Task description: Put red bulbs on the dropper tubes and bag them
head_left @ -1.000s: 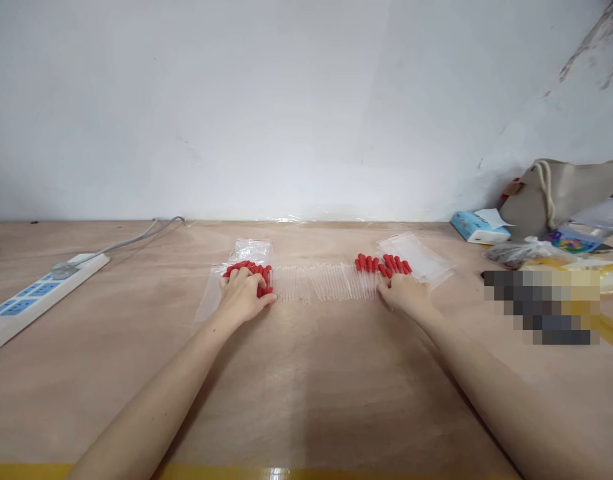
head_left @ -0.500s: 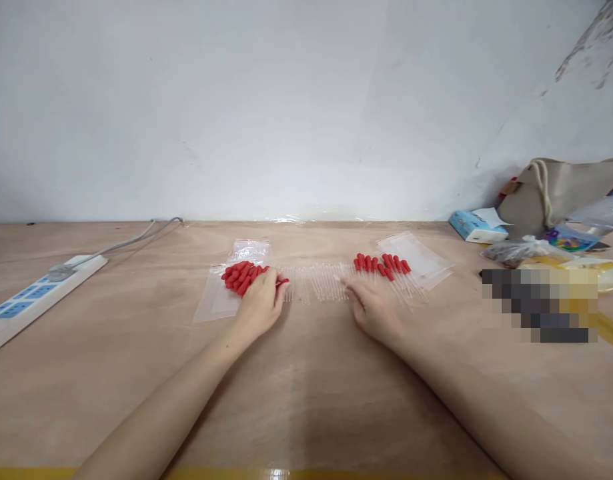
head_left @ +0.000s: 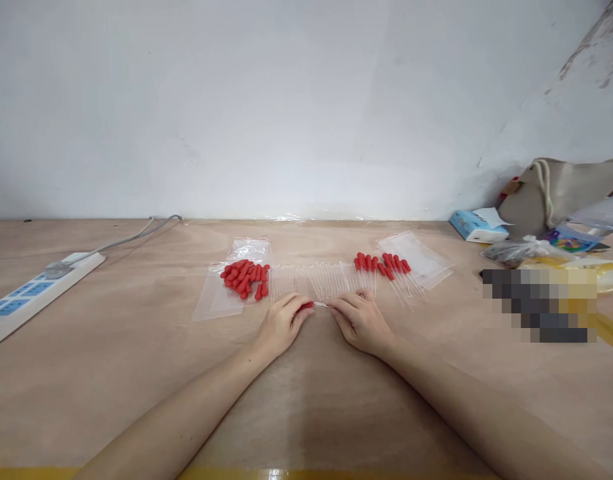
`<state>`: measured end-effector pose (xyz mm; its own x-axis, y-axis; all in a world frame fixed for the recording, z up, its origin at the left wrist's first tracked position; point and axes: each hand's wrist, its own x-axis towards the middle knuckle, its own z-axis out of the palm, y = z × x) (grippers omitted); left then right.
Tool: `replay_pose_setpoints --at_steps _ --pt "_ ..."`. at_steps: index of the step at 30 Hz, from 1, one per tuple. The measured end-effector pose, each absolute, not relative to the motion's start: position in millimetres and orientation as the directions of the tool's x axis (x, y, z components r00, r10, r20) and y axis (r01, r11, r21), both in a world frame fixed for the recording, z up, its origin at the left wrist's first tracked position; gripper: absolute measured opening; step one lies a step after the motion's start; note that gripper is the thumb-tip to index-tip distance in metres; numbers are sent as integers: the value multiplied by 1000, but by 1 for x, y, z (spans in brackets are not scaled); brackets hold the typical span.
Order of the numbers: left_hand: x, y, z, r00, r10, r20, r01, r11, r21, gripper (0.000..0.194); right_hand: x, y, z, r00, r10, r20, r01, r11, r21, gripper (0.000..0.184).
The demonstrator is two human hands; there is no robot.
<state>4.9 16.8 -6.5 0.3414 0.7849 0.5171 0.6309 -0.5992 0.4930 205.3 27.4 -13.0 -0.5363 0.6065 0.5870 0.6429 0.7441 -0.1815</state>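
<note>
My left hand (head_left: 282, 321) pinches a red rubber dropper bulb (head_left: 307, 305) between thumb and fingertips. Facing it, my right hand (head_left: 362, 321) grips a thin clear dropper tube (head_left: 321, 305), whose end points at the bulb; whether the two touch is too small to tell. Behind both hands lies a row of loose clear tubes (head_left: 331, 280). Left of that row is a pile of red bulbs (head_left: 241, 277) on clear zip bags (head_left: 216, 303). Several droppers with red bulbs fitted (head_left: 396, 263) rest to the right, partly by more clear bags (head_left: 421, 257).
A white power strip (head_left: 51, 287) with a grey cable lies at the left. On the right are a blue tissue pack (head_left: 479, 227), a grey bag (head_left: 576, 190), a clear plastic bottle (head_left: 603, 217) and a blurred-out dark item (head_left: 541, 307). A wall stands behind the table.
My left hand has moved from the bulb pile toward the right and nearer to me, with a bulb. My right hand has come slightly nearer to me with a tube, and the hands are closer together.
</note>
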Motion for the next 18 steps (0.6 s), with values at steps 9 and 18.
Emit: replay_pose_setpoints --at_steps 9,18 --pt "-2 15 -7 445 717 536 648 -671 360 16 213 35 -14 -613 535 581 575 807 -135 34" --pt "0 15 -8 541 695 474 669 -697 258 18 208 30 -11 -633 490 600 591 806 -35 34"
